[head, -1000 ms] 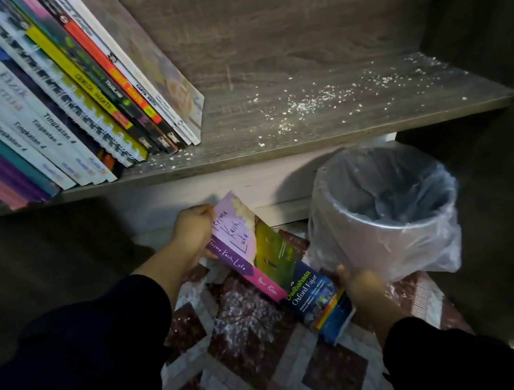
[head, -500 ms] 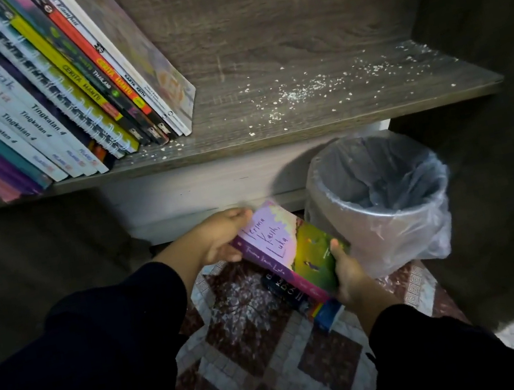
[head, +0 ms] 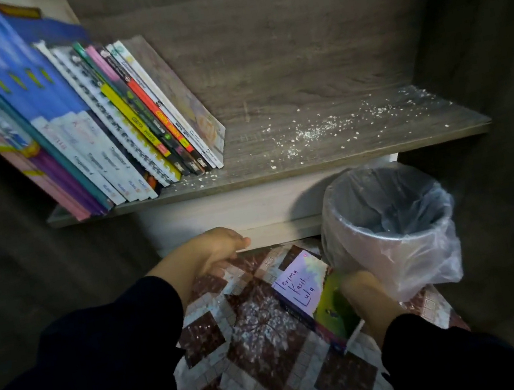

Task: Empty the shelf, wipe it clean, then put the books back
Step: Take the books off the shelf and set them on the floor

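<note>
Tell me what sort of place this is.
Probably a home study corner or bedroom: a grey wood-grain bookshelf with leaning school workbooks, a patterned maroon-and-white tiled floor, and a small bag-lined waste bin beside it.

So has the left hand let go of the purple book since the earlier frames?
Yes. The left hand now sits apart from the purple book, nearer the shelf base.
</note>
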### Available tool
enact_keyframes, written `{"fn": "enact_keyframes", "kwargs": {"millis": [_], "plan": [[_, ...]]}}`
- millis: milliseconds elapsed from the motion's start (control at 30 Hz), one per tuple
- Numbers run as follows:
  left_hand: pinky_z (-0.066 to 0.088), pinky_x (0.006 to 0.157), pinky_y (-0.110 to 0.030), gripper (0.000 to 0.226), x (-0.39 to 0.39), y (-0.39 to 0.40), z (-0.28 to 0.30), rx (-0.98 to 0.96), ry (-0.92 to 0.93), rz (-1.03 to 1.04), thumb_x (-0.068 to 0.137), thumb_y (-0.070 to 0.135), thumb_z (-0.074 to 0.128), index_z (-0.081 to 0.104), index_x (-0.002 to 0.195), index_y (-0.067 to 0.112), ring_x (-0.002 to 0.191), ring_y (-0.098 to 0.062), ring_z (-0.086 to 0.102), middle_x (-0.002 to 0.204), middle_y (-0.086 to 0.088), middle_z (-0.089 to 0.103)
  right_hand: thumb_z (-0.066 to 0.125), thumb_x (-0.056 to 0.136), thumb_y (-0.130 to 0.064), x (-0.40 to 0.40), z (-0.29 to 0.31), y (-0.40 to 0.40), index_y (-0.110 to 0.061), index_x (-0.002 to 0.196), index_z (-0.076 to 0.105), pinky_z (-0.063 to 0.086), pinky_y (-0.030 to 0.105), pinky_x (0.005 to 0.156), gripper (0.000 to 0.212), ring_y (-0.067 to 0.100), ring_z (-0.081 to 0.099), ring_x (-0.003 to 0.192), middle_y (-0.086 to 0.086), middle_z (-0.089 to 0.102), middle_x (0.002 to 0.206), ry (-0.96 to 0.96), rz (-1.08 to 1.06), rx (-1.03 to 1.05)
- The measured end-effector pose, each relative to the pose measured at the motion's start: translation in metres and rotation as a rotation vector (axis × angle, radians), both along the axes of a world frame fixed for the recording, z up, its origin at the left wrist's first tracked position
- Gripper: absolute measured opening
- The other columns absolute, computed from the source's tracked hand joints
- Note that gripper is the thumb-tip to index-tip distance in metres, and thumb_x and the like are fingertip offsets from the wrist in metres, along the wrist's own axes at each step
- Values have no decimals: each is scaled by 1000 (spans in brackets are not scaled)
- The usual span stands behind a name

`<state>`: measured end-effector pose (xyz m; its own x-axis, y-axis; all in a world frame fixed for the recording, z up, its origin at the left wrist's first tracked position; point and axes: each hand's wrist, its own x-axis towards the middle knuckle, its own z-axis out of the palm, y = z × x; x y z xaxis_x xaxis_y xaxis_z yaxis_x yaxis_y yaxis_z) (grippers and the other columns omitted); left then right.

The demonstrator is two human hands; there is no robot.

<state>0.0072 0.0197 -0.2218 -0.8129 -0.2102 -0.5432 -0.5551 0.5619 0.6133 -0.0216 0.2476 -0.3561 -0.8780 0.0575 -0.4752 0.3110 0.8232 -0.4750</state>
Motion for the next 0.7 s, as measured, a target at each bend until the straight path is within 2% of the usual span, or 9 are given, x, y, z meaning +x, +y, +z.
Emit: {"fn": "enact_keyframes", "kwargs": {"millis": [33,100,200,267,333,433,500,567,700], "plan": [[48,100,-41,45,8,-1,13,-6,11,-1,96,35,52,48,137,16,115,-27,56,134,-10,54,45,96,-22,6,15,-6,-8,131,54,49,28,89,39,28,53,123,13,54,136,-1,-33,18],[50,95,-38,39,21,-3,39,-16,43,-3,97,33,52,51,132,16,111,-27,57,129,-10,56,46,95,-20,5,47,-14,-6,128,56,43,20,69,37,19,60,110,14,56,132,23,-96,-144],[54,78,-33,26,36,-8,78,17,188,58,96,24,53,58,118,9,95,-26,65,112,-13,65,43,97,-10,13,124,-35,-1,124,57,44,28,82,32,26,57,114,16,58,129,165,-66,-281],[55,64,-29,16,42,-8,101,72,355,186,95,15,53,62,104,4,76,-23,67,94,-14,68,47,93,-14,5,153,-50,-2,109,64,43,28,76,27,32,60,110,17,64,118,269,-70,-420],[51,55,-27,12,41,-9,117,128,527,336,94,9,52,62,89,5,64,-23,63,78,-13,65,49,87,-21,-2,180,-62,-5,92,66,48,31,69,23,31,65,91,16,70,104,367,-28,-485],[53,64,-36,24,31,-10,131,110,775,506,88,5,51,62,67,12,69,-31,63,73,-18,64,49,87,-21,-4,219,-80,-12,74,60,40,27,56,20,24,58,68,11,68,82,376,24,-636],[52,72,-33,20,28,-8,138,-20,859,559,87,7,55,68,72,9,78,-30,64,78,-14,66,51,88,-16,-9,236,-90,-15,68,58,37,21,50,20,23,55,62,10,62,71,396,17,-722],[44,73,-26,15,26,1,142,-139,911,586,89,10,59,71,91,1,83,-25,61,85,-9,66,52,89,-11,-16,244,-98,-14,68,56,36,19,46,22,21,52,55,7,56,65,367,-4,-833],[50,82,-38,34,7,15,133,-236,897,682,87,25,67,58,110,2,101,-34,62,109,-15,65,51,91,-9,-27,242,-113,-17,75,56,32,15,42,19,16,47,50,2,54,66,323,17,-970]]}}
